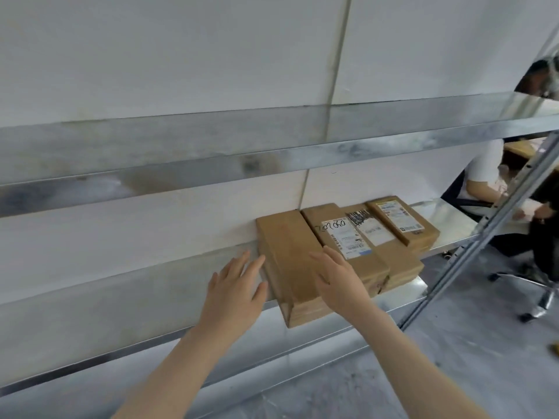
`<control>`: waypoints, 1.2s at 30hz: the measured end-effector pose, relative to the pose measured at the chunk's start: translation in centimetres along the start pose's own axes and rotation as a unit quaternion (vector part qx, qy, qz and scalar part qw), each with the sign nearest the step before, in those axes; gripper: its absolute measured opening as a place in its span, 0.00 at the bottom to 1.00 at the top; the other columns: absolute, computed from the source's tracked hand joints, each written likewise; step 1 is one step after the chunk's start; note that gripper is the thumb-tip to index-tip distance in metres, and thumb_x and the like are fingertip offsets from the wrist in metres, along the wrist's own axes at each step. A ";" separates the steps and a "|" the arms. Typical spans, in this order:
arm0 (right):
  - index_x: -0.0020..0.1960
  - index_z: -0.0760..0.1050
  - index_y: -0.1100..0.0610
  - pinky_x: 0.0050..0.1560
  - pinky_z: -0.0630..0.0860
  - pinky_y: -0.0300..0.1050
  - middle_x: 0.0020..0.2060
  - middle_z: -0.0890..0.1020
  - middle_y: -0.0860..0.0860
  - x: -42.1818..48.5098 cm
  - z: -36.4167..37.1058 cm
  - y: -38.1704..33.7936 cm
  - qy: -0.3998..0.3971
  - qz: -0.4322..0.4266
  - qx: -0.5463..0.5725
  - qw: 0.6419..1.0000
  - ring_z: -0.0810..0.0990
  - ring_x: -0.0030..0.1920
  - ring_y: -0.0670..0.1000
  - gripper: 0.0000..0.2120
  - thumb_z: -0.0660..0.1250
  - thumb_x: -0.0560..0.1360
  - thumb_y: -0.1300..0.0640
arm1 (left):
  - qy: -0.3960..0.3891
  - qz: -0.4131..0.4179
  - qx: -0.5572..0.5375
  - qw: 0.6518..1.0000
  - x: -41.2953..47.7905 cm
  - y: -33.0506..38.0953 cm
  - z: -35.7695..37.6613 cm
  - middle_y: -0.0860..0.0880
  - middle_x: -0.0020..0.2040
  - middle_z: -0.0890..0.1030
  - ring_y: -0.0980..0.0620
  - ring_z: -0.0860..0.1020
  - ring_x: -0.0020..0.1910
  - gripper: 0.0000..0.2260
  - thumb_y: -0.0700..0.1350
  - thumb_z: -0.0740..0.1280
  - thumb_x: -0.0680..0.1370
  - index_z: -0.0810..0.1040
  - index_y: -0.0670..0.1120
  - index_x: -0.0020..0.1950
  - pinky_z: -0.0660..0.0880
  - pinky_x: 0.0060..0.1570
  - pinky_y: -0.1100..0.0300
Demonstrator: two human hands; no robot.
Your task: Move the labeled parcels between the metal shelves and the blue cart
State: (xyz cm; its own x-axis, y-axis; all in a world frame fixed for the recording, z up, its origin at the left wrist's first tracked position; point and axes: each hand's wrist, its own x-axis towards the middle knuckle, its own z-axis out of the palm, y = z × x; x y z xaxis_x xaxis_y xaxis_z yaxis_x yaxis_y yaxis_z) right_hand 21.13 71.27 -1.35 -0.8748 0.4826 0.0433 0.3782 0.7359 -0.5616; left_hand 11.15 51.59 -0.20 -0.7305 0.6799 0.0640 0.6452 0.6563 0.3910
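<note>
Four cardboard parcels sit in a row on the lower metal shelf (121, 300), against the white wall (181, 55). The plain brown parcel (287, 258) is at the left end and shows no label. Touching its right side, the second parcel (367, 266) has a white label with big black handwriting like numbers; I cannot read it for sure. Further right, the third parcel (396, 255) has black scribble and a white label, and a small parcel (402, 222) with a colourful printed label lies on it. The left hand (239, 285) is at the plain brown parcel's left side, the right hand (338, 279) over its right edge. Each grip is flat, fingers straight, holding nothing. Far right of the plain brown parcel, a slanted metal post (481, 234) stands before a seated person (484, 167) and a wheeled chair (541, 285)
</note>
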 end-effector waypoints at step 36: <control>0.73 0.58 0.41 0.65 0.66 0.38 0.74 0.43 0.33 1.7 10.8 -6.5 -0.153 -0.113 0.169 0.967 0.58 0.71 0.40 0.23 0.57 0.80 0.49 | 0.088 -0.116 -0.146 0.979 -3.8 -8.2 4.6 0.71 0.73 0.41 0.61 0.59 0.72 0.27 0.60 0.57 0.78 0.53 0.58 0.76 0.67 0.67 0.59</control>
State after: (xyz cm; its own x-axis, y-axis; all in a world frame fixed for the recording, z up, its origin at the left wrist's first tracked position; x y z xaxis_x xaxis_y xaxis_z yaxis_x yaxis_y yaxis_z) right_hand 13.90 62.14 -6.52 -0.9917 0.1266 -0.0217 0.0923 0.5845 -0.8061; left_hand 9.64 45.17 -7.84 -0.8933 0.4403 0.0901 0.3854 0.6472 0.6577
